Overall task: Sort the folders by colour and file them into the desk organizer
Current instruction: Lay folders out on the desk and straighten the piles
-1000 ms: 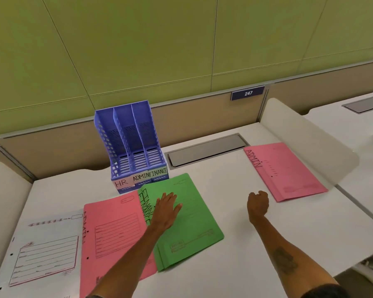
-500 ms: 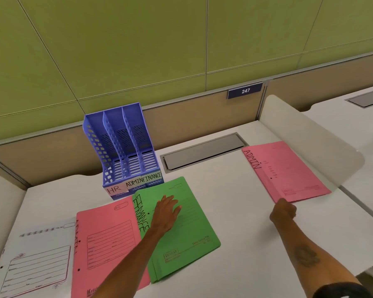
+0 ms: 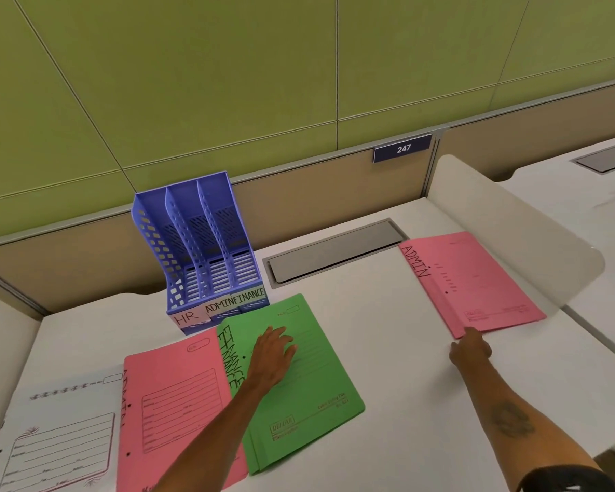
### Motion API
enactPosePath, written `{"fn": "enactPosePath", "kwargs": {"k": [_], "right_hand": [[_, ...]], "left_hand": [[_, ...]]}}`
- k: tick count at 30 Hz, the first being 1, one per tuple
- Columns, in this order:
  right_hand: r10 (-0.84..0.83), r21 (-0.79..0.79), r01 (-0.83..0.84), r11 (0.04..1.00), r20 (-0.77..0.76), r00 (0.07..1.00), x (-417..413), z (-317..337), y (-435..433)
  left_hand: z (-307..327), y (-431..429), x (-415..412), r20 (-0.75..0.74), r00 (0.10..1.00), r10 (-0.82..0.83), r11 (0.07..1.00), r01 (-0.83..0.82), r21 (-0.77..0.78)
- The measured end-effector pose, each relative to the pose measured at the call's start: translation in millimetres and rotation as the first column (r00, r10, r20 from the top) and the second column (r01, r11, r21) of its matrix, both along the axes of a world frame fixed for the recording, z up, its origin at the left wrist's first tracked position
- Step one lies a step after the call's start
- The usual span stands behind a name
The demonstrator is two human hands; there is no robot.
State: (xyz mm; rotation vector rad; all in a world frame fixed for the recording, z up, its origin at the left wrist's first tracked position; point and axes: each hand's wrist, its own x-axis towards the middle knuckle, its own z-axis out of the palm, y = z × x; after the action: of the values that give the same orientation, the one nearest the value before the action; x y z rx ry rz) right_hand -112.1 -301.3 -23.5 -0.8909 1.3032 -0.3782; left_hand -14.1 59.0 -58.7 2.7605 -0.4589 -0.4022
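A purple three-slot desk organizer (image 3: 199, 264) labelled HR, ADMIN and FINANCE stands empty at the back of the desk. In front of it lies a stack of green FINANCE folders (image 3: 309, 395), and my left hand (image 3: 274, 353) rests flat on top with fingers spread. A pink ADMIN folder (image 3: 174, 403) lies partly under the green stack's left edge, with a white folder (image 3: 57, 438) further left. Another pink ADMIN folder (image 3: 476, 278) lies at the right. My right hand (image 3: 471, 348) meets its near corner with curled fingers; the fingertips are hidden.
A grey cable hatch (image 3: 334, 250) is set into the white desk (image 3: 398, 403) behind the folders. A curved white divider panel (image 3: 519, 229) rises along the desk's right side, just beyond the right pink folder. A brown partition with a 247 plate (image 3: 403, 148) closes the back.
My right hand has moved from the middle of the desk rightward and forward to the near corner of the right pink folder. My left hand stays on the green stack.
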Motion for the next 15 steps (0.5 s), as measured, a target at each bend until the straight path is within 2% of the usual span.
{"fn": "enactPosePath", "kwargs": {"k": [1,2,4,5,6,7,10,12,15], "right_hand": [[0.013,-0.016,-0.013,1.0,-0.003,1.0,-2,-2,-2],[-0.087,0.021,0.086,0.996,0.001,0.996,1,-5,-5],[-0.17,0.054,0.171,0.984,-0.024,0.985,5,-6,-8],[-0.154,-0.001,0.154,0.988,-0.006,0.988,4,-8,-8],[-0.175,0.036,0.173,0.984,0.067,0.982,9,-12,-15],[-0.115,0.071,0.107,0.992,0.12,0.986,10,-13,-17],[-0.357,0.21,0.312,0.927,0.228,0.906,13,-10,-22],[-0.376,0.306,0.304,0.902,0.211,0.902,18,-5,-24],[-0.32,0.279,0.236,0.931,0.313,0.894,23,-6,-24]], "left_hand": [[-1,0,0,-0.002,1.0,-0.001,1.0,0.001,0.002],[-1,-1,0,-0.004,1.0,-0.003,1.0,0.003,0.006],[-3,-2,1,-0.007,1.0,-0.005,1.0,0.005,0.008],[-3,-3,1,-0.009,1.0,-0.005,1.0,0.005,0.005],[-4,-4,0,-0.009,1.0,-0.006,1.0,0.006,0.001],[-4,-5,0,-0.008,1.0,-0.007,1.0,0.007,-0.001],[-4,-6,1,-0.005,1.0,-0.011,1.0,0.011,-0.002],[-4,-6,2,-0.006,1.0,-0.012,1.0,0.012,0.001],[-3,-4,4,-0.006,1.0,-0.009,1.0,0.009,0.004]]}}
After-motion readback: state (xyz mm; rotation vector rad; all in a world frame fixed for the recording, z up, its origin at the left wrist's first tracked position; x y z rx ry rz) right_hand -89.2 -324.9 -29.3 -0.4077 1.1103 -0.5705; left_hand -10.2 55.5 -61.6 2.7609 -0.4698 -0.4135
